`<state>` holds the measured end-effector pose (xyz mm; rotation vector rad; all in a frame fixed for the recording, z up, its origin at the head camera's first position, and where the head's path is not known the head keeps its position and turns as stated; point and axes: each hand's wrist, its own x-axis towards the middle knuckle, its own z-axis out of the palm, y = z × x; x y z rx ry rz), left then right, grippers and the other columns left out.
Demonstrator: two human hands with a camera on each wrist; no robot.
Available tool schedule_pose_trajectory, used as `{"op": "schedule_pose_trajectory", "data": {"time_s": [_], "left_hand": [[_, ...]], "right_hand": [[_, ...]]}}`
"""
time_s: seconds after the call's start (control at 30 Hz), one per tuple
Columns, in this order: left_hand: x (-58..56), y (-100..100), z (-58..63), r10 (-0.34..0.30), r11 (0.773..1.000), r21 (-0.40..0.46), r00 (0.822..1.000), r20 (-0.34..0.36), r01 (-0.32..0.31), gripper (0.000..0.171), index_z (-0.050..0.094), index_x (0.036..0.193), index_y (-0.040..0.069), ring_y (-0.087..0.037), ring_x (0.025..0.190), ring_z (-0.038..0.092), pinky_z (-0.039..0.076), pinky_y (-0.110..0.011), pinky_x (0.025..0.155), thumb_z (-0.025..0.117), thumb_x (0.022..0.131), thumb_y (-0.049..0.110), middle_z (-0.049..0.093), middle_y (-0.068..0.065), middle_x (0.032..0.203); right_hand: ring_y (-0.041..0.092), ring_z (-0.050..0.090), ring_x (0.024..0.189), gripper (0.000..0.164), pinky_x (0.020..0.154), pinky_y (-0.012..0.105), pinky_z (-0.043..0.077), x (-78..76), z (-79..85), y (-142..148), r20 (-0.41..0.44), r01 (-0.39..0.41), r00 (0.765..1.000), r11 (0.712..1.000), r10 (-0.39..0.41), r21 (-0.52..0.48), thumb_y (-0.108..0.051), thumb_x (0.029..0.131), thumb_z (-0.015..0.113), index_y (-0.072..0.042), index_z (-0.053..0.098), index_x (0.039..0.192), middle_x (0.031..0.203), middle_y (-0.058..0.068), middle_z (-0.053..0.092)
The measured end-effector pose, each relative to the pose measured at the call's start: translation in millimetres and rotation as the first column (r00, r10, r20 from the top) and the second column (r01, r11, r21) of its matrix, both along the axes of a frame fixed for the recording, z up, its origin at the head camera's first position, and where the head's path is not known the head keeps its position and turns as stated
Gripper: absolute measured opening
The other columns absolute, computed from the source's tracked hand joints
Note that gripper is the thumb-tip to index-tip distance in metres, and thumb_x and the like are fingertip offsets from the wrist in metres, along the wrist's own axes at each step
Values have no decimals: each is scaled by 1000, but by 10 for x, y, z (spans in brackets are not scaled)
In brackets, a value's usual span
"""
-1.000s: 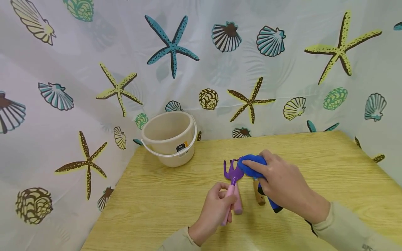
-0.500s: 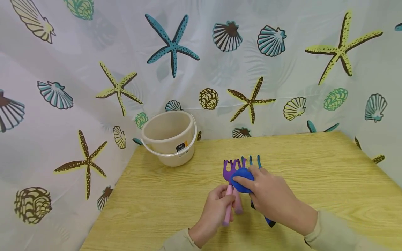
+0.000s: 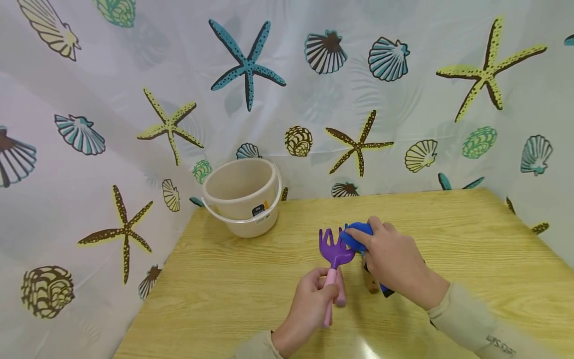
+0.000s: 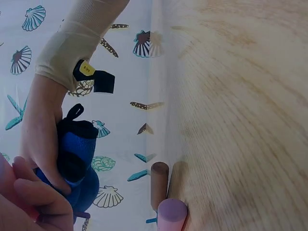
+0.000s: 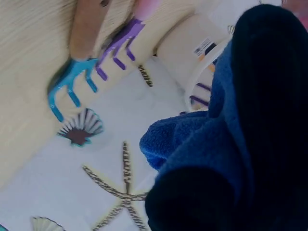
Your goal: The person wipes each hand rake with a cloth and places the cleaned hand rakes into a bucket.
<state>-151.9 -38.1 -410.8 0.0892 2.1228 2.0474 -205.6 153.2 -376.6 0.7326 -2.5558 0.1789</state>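
My left hand (image 3: 305, 304) grips the pink handle of a purple hand fork (image 3: 337, 255), its tines pointing away from me, above the table. In my right hand (image 3: 401, 264) is a bunched blue cloth (image 3: 357, 236) with black edging, pressed on the right side of the fork's tines. Below lie two hand rakes: a purple rake (image 5: 120, 45) with a pink handle, and a teal rake (image 5: 72, 84) with a wooden handle. From the head view, the held fork, hand and cloth hide much of both. The cloth fills the right part of the right wrist view.
A beige bucket (image 3: 246, 219) with its white handle hanging at the front stands at the table's back left. The wood-grain table (image 3: 448, 239) meets a curtain (image 3: 287, 89) printed with starfish and shells at the back and sides.
My right hand first drew the cloth down to the fork's neck, then slid it back up to the tines. The left hand keeps its grip; the fork's head has turned slightly.
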Motion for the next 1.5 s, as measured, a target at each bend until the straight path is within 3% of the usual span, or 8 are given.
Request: {"op": "schedule_pose_trajectory", "data": {"time_s": [0.13, 0.43, 0.67, 0.83, 0.97, 1.23, 1.33, 1.5], "left_hand": [[4, 0, -12, -4, 1000, -24, 1000, 19, 4, 44, 54, 124, -3, -9, 40, 43, 37, -18, 33, 57, 81, 4, 61, -6, 78], [-68, -33, -37, -2, 998, -66, 1000, -5, 2, 32, 61, 114, 4, -9, 38, 39, 34, -17, 33, 54, 83, 5, 56, -2, 67], [-10, -35, -24, -32, 996, -89, 995, -90, 24, 38, 62, 121, 5, -8, 43, 40, 33, -16, 36, 56, 84, 2, 56, -1, 71], [29, -13, -4, -48, 996, -80, 996, -79, 41, 39, 59, 125, 4, -11, 54, 51, 38, -17, 39, 57, 86, 4, 62, -6, 84], [30, -12, -1, -42, 995, -96, 997, -69, 35, 41, 57, 128, 5, -11, 47, 47, 37, -17, 35, 57, 87, 6, 63, -9, 90], [19, -34, -15, -55, 995, -88, 995, -84, 48, 39, 57, 127, 12, -8, 34, 37, 33, -17, 31, 57, 89, 8, 64, -7, 85], [29, -25, -11, -61, 994, -95, 995, -84, 53, 39, 57, 128, 11, -8, 39, 42, 36, -17, 35, 58, 89, 11, 64, -6, 89], [58, 11, -11, -61, 989, -137, 996, -62, 52, 51, 52, 134, 4, -12, 66, 56, 47, -23, 56, 61, 84, 11, 64, -3, 91]], "right_hand": [[29, 59, 75, 47, 42, 39, 55, -19, -21, 17, 36, -2, 999, 1000, 2, -3, -11, 75, 72, -19, 67, 120, 101, 19, 57], [37, 59, 97, 46, 53, 43, 58, 263, -14, -153, 113, -144, 983, 989, 145, -24, -12, 76, 70, -24, 66, 120, 120, 26, 57], [28, 60, 78, 42, 47, 40, 55, 25, 14, -35, 119, -28, 992, 996, 38, -86, -10, 79, 66, -20, 67, 120, 103, 17, 58], [20, 54, 64, 44, 44, 33, 50, -133, 36, 62, 171, 14, 985, 993, 6, -120, -8, 81, 64, -16, 64, 124, 93, 13, 55], [22, 57, 70, 43, 49, 37, 54, -75, 62, 4, 142, -14, 989, 995, 28, -101, -10, 80, 67, -18, 65, 122, 97, 15, 57], [32, 61, 90, 45, 52, 41, 57, 243, 102, -240, 112, -137, 984, 991, 136, 7, -12, 76, 70, -23, 67, 119, 115, 23, 59], [34, 61, 87, 45, 47, 40, 56, 229, 131, -258, 106, -109, 989, 994, 105, 30, -13, 75, 71, -22, 67, 119, 114, 23, 59], [31, 61, 79, 44, 44, 41, 56, 49, 127, -182, 98, -15, 995, 999, 10, 44, -14, 74, 73, -18, 68, 118, 106, 20, 58]]}}
